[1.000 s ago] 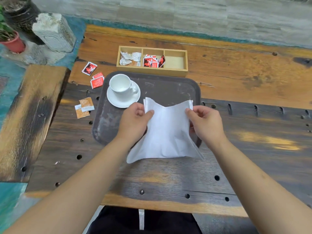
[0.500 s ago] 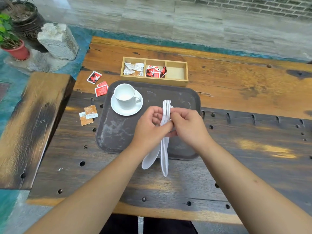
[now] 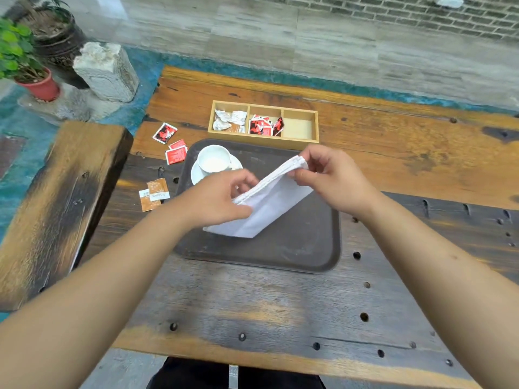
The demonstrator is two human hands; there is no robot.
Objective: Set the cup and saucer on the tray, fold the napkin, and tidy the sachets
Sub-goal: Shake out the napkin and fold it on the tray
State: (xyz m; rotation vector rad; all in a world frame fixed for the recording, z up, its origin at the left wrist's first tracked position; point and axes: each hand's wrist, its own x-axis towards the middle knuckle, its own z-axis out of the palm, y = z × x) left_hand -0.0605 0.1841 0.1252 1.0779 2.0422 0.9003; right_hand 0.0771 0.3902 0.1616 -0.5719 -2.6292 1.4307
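A white napkin (image 3: 264,209), folded over, hangs tilted above the dark tray (image 3: 295,248). My right hand (image 3: 334,181) pinches its upper far corner and my left hand (image 3: 216,200) grips its near left end. A white cup (image 3: 214,160) stands on its saucer (image 3: 237,165) in the tray's far left corner, partly hidden by my left hand. Red sachets (image 3: 175,155) and another red one (image 3: 164,132) lie on the table left of the tray. Brown sachets (image 3: 154,193) lie nearer me. A wooden three-part box (image 3: 299,140) behind the tray holds white sachets on the left and red ones in the middle.
The wooden table (image 3: 280,310) has rows of holes along its near and right parts. A second wooden slab (image 3: 56,197) sits to the left. A stone block (image 3: 105,71) and a potted plant (image 3: 25,66) stand beyond the far left corner.
The napkin went from spread open to folded in half, then my hands drew apart along the folded edge. It now lies tilted over the tray, right corner raised.
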